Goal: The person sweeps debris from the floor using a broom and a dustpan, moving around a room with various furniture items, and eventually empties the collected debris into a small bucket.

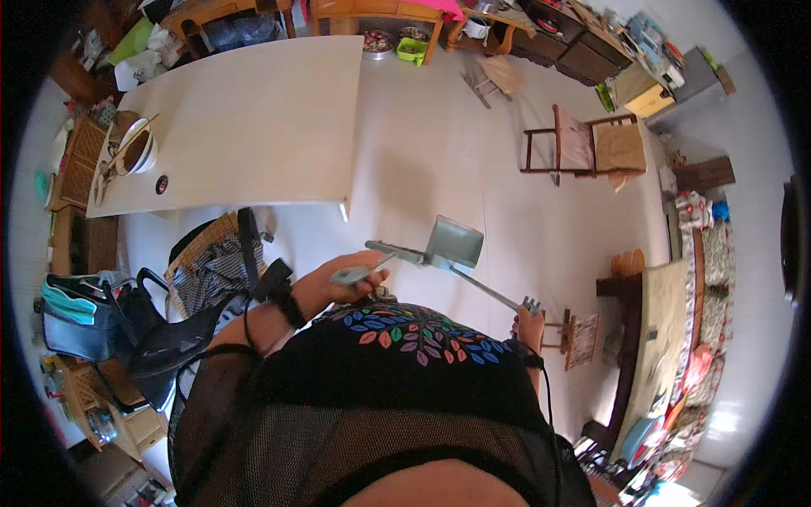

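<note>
My left hand (329,289) is closed around the grey-green handle of a broom (397,251), out in front of my body. The broom's head lies low, beside the open pan of a grey-green dustpan (456,242); whether the two touch I cannot tell. A long thin handle runs from the dustpan toward my right, ending in comb-like teeth. Wrapped round that handle's upper end is my right hand (530,326). Whatever lies inside the pan is too small to make out.
A white table (262,127) stands at the front left, holding a bowl (137,150) with chopsticks. A bag-laden chair (215,270) is close on my left. Chairs (583,144) stand at the far right, a low stool (581,340) by my right hand, and a wooden table (655,338) beyond.
</note>
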A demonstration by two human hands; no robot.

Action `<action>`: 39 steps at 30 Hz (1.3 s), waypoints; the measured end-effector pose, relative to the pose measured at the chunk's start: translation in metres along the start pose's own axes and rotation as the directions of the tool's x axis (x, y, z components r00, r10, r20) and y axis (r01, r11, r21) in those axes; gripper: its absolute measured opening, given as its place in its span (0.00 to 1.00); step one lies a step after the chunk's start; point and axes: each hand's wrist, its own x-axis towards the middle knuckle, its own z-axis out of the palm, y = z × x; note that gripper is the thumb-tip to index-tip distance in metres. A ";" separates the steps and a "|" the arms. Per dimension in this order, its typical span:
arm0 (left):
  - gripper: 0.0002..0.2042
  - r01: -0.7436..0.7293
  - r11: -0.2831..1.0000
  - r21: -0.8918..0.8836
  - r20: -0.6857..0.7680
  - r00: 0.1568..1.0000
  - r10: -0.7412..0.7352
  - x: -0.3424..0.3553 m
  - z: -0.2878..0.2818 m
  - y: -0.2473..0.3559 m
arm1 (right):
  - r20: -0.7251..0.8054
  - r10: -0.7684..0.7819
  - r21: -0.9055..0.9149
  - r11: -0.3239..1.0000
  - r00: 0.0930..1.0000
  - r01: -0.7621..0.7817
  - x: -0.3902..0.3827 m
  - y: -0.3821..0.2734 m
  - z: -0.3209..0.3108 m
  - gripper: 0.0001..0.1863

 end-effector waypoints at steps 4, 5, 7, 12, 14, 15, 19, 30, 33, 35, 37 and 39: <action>0.07 -0.043 0.997 0.070 0.149 0.988 0.032 0.092 0.039 0.081 | -0.034 0.037 0.026 0.999 0.999 -0.036 0.053 -0.069 0.019 0.09; 0.12 -0.081 0.984 0.159 0.140 0.988 0.059 0.114 0.050 0.103 | -0.033 -0.007 0.004 1.000 0.999 0.007 0.070 -0.083 0.024 0.08; 0.18 -0.122 0.964 0.234 0.136 0.987 0.092 0.140 0.076 0.145 | -0.017 -0.039 -0.012 0.999 0.999 0.039 0.112 -0.107 0.034 0.08; 0.16 -0.350 0.832 0.430 -0.016 0.919 0.395 0.154 0.155 0.224 | 0.056 -0.081 -0.079 0.993 0.995 0.085 0.238 -0.180 0.075 0.08; 0.07 -0.396 0.833 0.387 -0.111 0.876 0.469 0.181 0.156 0.250 | 0.116 -0.136 -0.083 0.986 0.984 0.146 0.298 -0.207 0.093 0.08; 0.06 -0.374 0.870 0.322 -0.160 0.884 0.440 0.186 0.162 0.257 | 0.130 -0.131 -0.117 0.982 0.983 0.146 0.330 -0.212 0.099 0.08; 0.04 -0.321 0.947 0.033 -0.240 0.917 0.319 0.213 0.153 0.298 | 0.217 -0.134 -0.165 0.971 0.967 0.171 0.422 -0.289 0.144 0.09; 0.06 -0.575 0.810 -0.113 -0.235 0.808 0.540 0.229 0.195 0.447 | 0.463 -0.379 -0.630 0.495 0.801 0.598 0.706 -0.371 0.278 0.17; 0.06 -0.622 0.779 -0.075 -0.305 0.758 0.576 0.231 0.205 0.499 | 0.611 -0.621 -0.605 0.034 0.491 0.796 0.753 -0.384 0.305 0.20; 0.06 -0.647 0.760 -0.061 -0.346 0.728 0.592 0.228 0.202 0.526 | 0.664 -0.590 -0.584 -0.025 0.459 0.811 0.765 -0.411 0.334 0.20; 0.07 -0.688 0.726 0.012 -0.421 0.655 0.628 0.226 0.202 0.547 | 0.668 -0.431 -0.630 0.108 0.607 0.769 0.770 -0.442 0.366 0.19; 0.07 -0.739 0.673 -0.034 -0.441 0.615 0.654 0.223 0.203 0.570 | 0.677 -0.347 -0.647 0.139 0.649 0.750 0.784 -0.481 0.402 0.19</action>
